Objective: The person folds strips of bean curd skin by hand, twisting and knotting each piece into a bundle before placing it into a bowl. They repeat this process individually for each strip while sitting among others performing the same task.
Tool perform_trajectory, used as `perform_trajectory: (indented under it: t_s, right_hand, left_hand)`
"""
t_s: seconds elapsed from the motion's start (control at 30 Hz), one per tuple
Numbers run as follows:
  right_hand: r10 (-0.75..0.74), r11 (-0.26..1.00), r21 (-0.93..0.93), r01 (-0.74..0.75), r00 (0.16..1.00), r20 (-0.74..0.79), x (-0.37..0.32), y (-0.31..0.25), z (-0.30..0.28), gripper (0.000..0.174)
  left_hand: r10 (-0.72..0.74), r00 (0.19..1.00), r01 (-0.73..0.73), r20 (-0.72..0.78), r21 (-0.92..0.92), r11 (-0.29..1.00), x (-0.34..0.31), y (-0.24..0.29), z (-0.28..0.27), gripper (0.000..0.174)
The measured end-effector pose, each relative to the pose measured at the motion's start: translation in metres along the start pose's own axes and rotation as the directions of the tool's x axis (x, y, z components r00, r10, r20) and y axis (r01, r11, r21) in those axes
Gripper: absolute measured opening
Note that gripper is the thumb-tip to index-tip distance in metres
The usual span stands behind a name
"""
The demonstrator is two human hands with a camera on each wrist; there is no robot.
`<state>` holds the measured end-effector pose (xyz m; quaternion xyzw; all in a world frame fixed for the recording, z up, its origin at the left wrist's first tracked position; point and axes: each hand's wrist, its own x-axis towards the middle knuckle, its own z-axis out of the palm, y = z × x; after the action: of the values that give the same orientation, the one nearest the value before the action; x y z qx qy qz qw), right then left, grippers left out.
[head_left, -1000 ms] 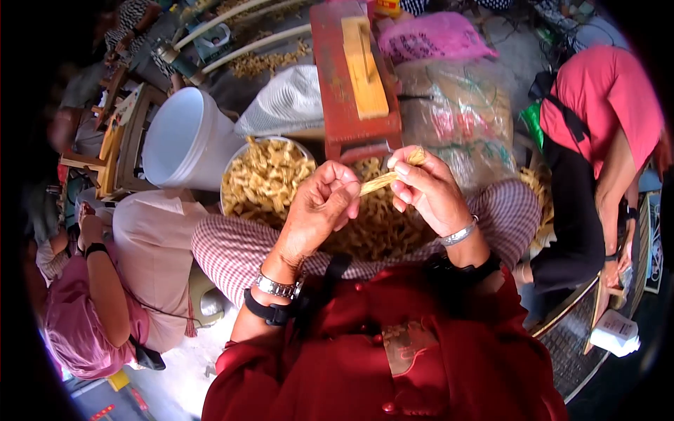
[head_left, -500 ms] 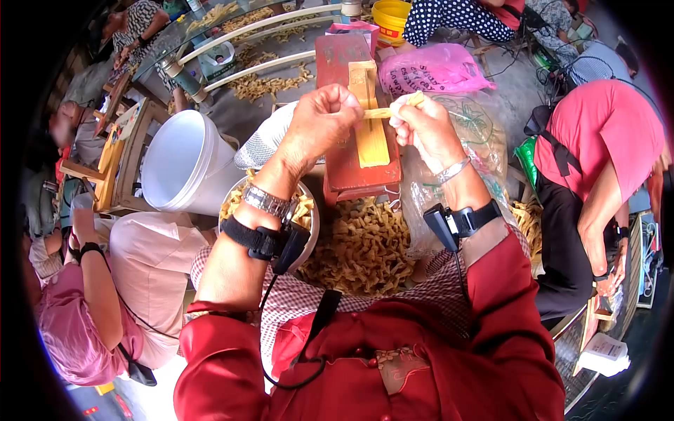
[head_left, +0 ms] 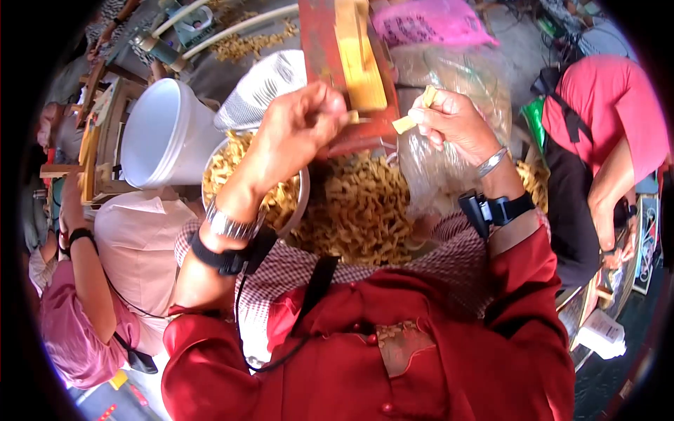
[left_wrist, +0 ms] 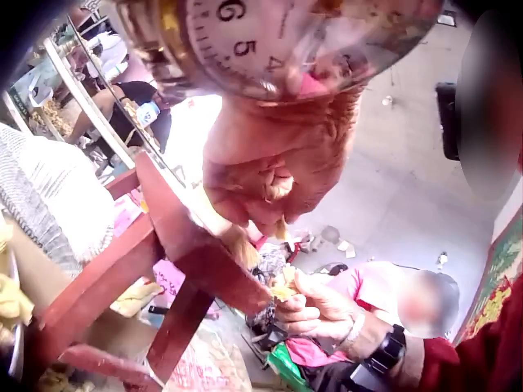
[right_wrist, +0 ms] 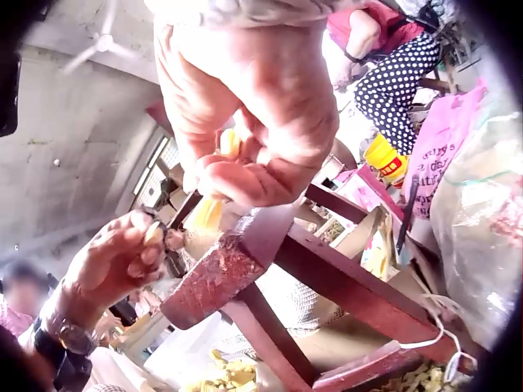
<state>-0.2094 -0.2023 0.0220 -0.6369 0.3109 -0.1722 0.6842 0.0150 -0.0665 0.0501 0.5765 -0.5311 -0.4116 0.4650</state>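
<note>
My left hand (head_left: pixel 298 130) pinches a small yellowish piece (head_left: pixel 353 117) at its fingertips, in front of a red wooden bench (head_left: pixel 324 63). The piece is mostly hidden by the fingers. To its right, my right hand (head_left: pixel 460 123) pinches a pale yellow, folded strip (head_left: pixel 405 125) between thumb and fingers, one end showing above them and one below. A gap separates the hands. In the right wrist view the same strip (right_wrist: pixel 208 214) hangs below the curled fingers. Beneath the hands lies a heap of twisted yellow-brown pieces (head_left: pixel 358 210).
On the bench lies a yellow wooden block (head_left: pixel 361 67). A tub of similar pieces (head_left: pixel 303 200) and a white bucket (head_left: pixel 151 133) stand left. Clear plastic bags (head_left: pixel 449 77) and a pink bag (head_left: pixel 432 21) lie right of the bench. Seated people flank both sides.
Both hands moved out over the bench, then drew apart. The strip earlier spanned both hands; now the right hand holds a folded strip and the left a small piece.
</note>
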Motion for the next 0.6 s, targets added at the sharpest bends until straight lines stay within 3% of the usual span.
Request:
perform_trajectory:
  t_s: [0.03,0.13,0.17,0.2,0.27,0.3,0.33,0.4,0.47,0.57,0.6]
  right_hand:
    - [0.03,0.999,-0.035,-0.027,0.997,0.071,-0.005,0.009,-0.007,0.013]
    - [0.25,0.967,-0.098,-0.237,0.955,0.16,-0.013,0.037,-0.008,0.023]
    - [0.32,0.947,-0.076,-0.311,0.923,0.213,-0.013,0.052,-0.006,0.028]
    - [0.329,0.939,-0.171,-0.298,0.924,0.194,-0.016,0.054,0.0,0.035]
    - [0.472,0.841,-0.345,-0.416,0.876,0.095,-0.011,0.065,-0.007,0.034]
    - [0.545,0.779,-0.406,-0.477,0.836,0.064,-0.009,0.074,-0.015,0.032]
    - [0.613,0.708,-0.463,-0.534,0.79,0.026,-0.009,0.087,-0.029,0.03]
    - [0.727,0.569,-0.536,-0.623,0.687,-0.026,-0.015,0.122,-0.06,0.025]
    - [0.815,0.45,-0.578,-0.681,0.577,-0.046,-0.025,0.163,-0.088,0.02]
    - [0.906,0.213,-0.737,-0.642,0.412,-0.097,-0.038,0.181,-0.078,0.029]
    - [0.898,0.187,-0.834,-0.519,0.435,-0.07,-0.039,0.198,-0.077,0.032]
  left_hand:
    - [0.079,0.996,-0.08,0.029,0.017,0.997,-0.015,-0.01,0.007,0.002]
    - [-0.13,0.982,0.117,0.135,0.1,0.988,-0.047,-0.029,0.02,0.007]
    - [-0.137,0.981,0.117,0.14,0.14,0.983,-0.052,-0.034,0.025,0.008]
    - [-0.109,0.983,0.071,0.146,0.242,0.968,-0.054,-0.048,0.029,0.013]
    - [0.177,0.973,-0.229,0.146,0.591,0.773,-0.058,-0.069,0.032,0.02]
    - [0.132,0.976,-0.211,0.171,0.628,0.749,-0.059,-0.074,0.033,0.025]
    - [0.189,0.965,-0.262,0.181,0.629,0.732,-0.059,-0.079,0.035,0.025]
    - [0.052,0.985,-0.129,0.163,0.51,0.85,-0.058,-0.081,0.038,0.023]
    - [0.0,0.985,-0.085,0.174,0.482,0.872,-0.056,-0.086,0.039,0.022]
    - [-0.048,0.982,-0.046,0.184,0.475,0.879,-0.054,-0.096,0.039,0.021]
    - [-0.056,0.98,-0.042,0.191,0.474,0.88,-0.055,-0.099,0.039,0.022]
